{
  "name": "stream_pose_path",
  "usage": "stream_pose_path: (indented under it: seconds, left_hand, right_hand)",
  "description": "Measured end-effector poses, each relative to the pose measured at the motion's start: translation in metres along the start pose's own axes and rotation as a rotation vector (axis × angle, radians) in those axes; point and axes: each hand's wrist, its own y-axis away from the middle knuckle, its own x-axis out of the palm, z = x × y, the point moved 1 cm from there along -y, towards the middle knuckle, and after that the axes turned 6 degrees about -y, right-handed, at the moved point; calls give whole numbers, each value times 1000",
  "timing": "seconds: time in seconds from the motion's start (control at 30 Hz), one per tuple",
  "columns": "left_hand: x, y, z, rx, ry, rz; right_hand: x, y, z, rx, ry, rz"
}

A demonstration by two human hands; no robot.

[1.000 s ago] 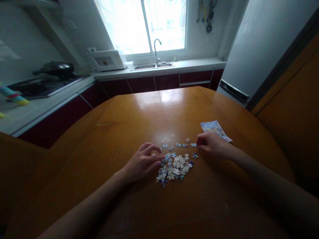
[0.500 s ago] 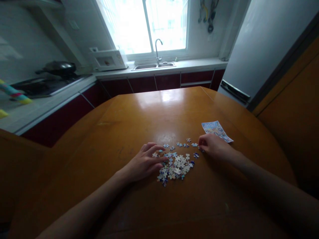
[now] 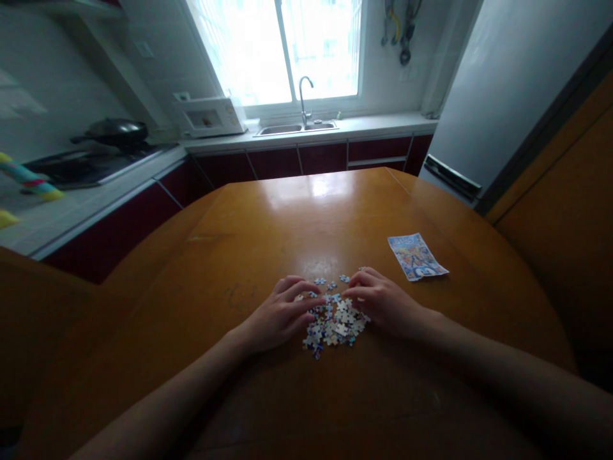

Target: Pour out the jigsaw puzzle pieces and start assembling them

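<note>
1. Table [image 3: 287,217]: wood, smooth, varnished; glossy enough to throw light back at me.
2. Puzzle pieces [image 3: 341,327]: card, by their look; pale sides matt.
3. Picture sheet [image 3: 416,254]: paper, printed, smooth.
4. Tap [image 3: 302,99]: metal, shiny.
5. Sink [image 3: 282,129]: metal; finish unclear from here.
6. Refrigerator [image 3: 522,83]: smooth front, soft sheen.

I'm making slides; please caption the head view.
Left hand and right hand at loose jigsaw pieces on a wooden table.
</note>
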Motion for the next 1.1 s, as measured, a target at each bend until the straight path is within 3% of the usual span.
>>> stream_pose_path:
  seconds: [0.17, 0.33, 0.53, 0.77, 1.0, 1.1]
  left_hand:
    - [4, -3, -12, 39, -17, 16]
    - [3, -4, -5, -44, 6, -95]
    - [-2, -1, 9, -165, 14, -218]
    - [-2, 1, 12, -79, 87, -45]
    - [-13, 2, 11, -119, 104, -36]
    - [-26, 1, 9, -123, 168, 75]
  right_hand:
    - [10, -2, 6, -52, 58, 68]
    - [12, -4, 1, -62, 79, 34]
    - [4, -4, -2, 28, 39, -131]
    - [-6, -4, -11, 228, 53, -196]
    - [-5, -4, -11, 259, 5, -181]
    - [-6, -4, -11, 257, 13, -186]
